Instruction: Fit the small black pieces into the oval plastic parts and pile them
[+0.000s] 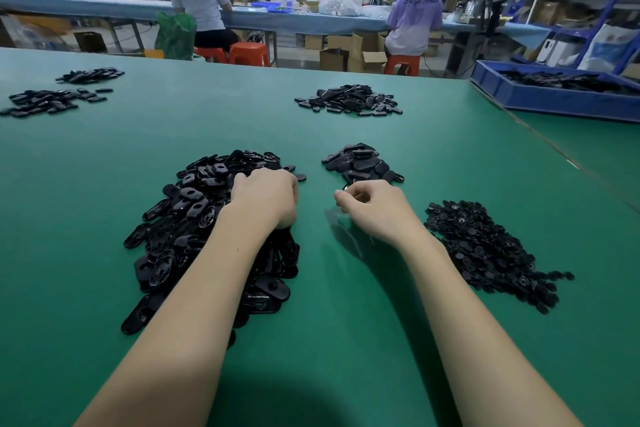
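Note:
A big heap of black oval plastic parts (207, 218) lies on the green table at the left. My left hand (265, 196) rests palm down on top of it, fingers curled into the parts and gripping one; the fingertips are hidden. A smaller pile of fitted ovals (360, 163) sits just beyond my right hand (370, 208), which hovers over the table with its fingers curled and thumb tucked in, nothing visible in it. A spread of small black pieces (485, 250) lies to the right of that hand.
Further piles of black parts lie at the far centre (349, 100) and far left (52, 100). A blue tray (554, 99) of parts stands at the back right, by the table's edge. People sit at a bench beyond.

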`<action>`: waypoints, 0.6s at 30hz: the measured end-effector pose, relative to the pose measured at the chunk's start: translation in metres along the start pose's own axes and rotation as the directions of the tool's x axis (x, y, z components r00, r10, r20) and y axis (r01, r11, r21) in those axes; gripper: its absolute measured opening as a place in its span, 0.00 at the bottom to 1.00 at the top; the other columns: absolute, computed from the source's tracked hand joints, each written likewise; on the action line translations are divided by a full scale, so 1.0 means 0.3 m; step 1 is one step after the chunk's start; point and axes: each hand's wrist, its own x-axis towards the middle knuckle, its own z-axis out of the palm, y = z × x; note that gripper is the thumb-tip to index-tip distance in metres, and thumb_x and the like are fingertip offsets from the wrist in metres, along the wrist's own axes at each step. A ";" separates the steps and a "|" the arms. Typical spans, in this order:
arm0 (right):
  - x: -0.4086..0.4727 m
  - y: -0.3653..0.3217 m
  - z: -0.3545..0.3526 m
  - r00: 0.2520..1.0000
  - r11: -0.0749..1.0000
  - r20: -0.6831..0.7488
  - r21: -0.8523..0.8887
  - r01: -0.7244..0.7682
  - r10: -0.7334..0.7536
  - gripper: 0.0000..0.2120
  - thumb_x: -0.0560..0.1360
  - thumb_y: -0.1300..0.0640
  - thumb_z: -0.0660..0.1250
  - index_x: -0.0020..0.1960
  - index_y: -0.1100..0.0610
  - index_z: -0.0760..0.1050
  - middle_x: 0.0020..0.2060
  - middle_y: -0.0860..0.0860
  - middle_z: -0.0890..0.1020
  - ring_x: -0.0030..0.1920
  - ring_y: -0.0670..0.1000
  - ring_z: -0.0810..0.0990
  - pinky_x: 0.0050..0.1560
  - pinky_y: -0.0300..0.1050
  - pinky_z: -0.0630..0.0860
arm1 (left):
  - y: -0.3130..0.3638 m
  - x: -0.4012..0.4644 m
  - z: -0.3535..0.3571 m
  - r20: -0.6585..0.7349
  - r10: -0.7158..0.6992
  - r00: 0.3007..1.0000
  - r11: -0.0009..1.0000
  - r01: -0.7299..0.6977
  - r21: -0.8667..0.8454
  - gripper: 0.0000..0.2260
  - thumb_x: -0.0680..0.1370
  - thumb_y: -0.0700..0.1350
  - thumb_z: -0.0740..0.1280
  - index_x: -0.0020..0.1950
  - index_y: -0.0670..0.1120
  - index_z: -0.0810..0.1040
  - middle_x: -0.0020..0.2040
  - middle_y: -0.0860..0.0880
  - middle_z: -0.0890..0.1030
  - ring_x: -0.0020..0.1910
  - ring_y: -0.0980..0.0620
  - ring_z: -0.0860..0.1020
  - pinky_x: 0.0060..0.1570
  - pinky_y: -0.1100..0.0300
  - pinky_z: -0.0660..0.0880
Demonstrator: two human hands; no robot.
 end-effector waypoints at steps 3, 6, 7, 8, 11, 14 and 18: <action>-0.004 0.007 -0.008 1.000 1.000 0.010 0.018 0.006 -0.006 0.13 0.81 0.44 0.65 0.48 0.51 0.84 0.46 0.45 0.86 0.42 0.43 0.79 0.42 0.39 0.71 | -0.007 0.002 -0.007 -0.012 0.005 1.000 0.999 -0.005 -0.033 0.05 0.73 0.44 0.71 0.44 0.54 0.79 0.51 0.54 0.82 0.57 0.49 0.76 0.62 0.52 0.66; -0.005 0.006 -0.013 1.000 1.000 0.019 0.027 0.008 -0.009 0.13 0.80 0.44 0.65 0.48 0.50 0.84 0.46 0.45 0.86 0.40 0.42 0.78 0.41 0.39 0.70 | -0.011 0.006 -0.015 0.019 0.036 0.999 0.946 -0.028 -0.322 0.06 0.70 0.46 0.76 0.43 0.53 0.82 0.44 0.55 0.83 0.47 0.52 0.80 0.55 0.56 0.74; -0.005 0.004 -0.016 1.000 1.000 0.022 0.031 0.004 -0.005 0.13 0.80 0.44 0.65 0.48 0.50 0.84 0.46 0.45 0.86 0.41 0.42 0.78 0.42 0.39 0.71 | -0.008 0.005 -0.021 0.038 0.057 0.998 0.880 -0.032 -0.473 0.07 0.69 0.46 0.78 0.43 0.53 0.83 0.42 0.54 0.83 0.42 0.53 0.80 0.49 0.58 0.76; -0.006 0.003 -0.020 1.000 0.999 0.026 0.040 -0.002 0.001 0.13 0.80 0.44 0.66 0.47 0.50 0.84 0.46 0.45 0.87 0.42 0.43 0.79 0.42 0.39 0.71 | -0.002 0.004 -0.026 0.047 0.073 0.996 0.796 -0.030 -0.605 0.07 0.69 0.46 0.79 0.42 0.52 0.83 0.40 0.54 0.83 0.38 0.54 0.79 0.43 0.59 0.75; -0.012 0.004 -0.045 0.999 0.996 0.044 0.082 -0.031 0.028 0.12 0.79 0.44 0.67 0.46 0.49 0.84 0.43 0.44 0.87 0.43 0.43 0.82 0.43 0.38 0.73 | 0.024 0.005 -0.024 0.068 0.066 0.996 0.562 0.019 -0.827 0.09 0.69 0.48 0.79 0.42 0.51 0.81 0.38 0.49 0.83 0.33 0.53 0.72 0.36 0.59 0.68; -0.015 0.007 -0.101 0.995 0.997 0.070 0.047 -0.069 0.065 0.10 0.79 0.46 0.68 0.45 0.49 0.84 0.39 0.42 0.87 0.38 0.43 0.81 0.41 0.39 0.74 | 0.068 0.000 0.000 0.114 0.095 0.989 0.305 0.080 -0.949 0.08 0.72 0.46 0.78 0.48 0.49 0.82 0.39 0.45 0.84 0.31 0.55 0.75 0.31 0.64 0.70; -0.019 0.024 -0.200 0.985 0.981 0.098 -0.148 -0.124 0.139 0.08 0.78 0.48 0.67 0.43 0.49 0.83 0.39 0.42 0.87 0.35 0.45 0.82 0.37 0.38 0.73 | 0.160 -0.018 0.040 0.128 0.131 0.983 0.124 0.112 -0.986 0.02 0.76 0.40 0.74 0.48 0.44 0.84 0.39 0.44 0.85 0.31 0.55 0.80 0.32 0.68 0.76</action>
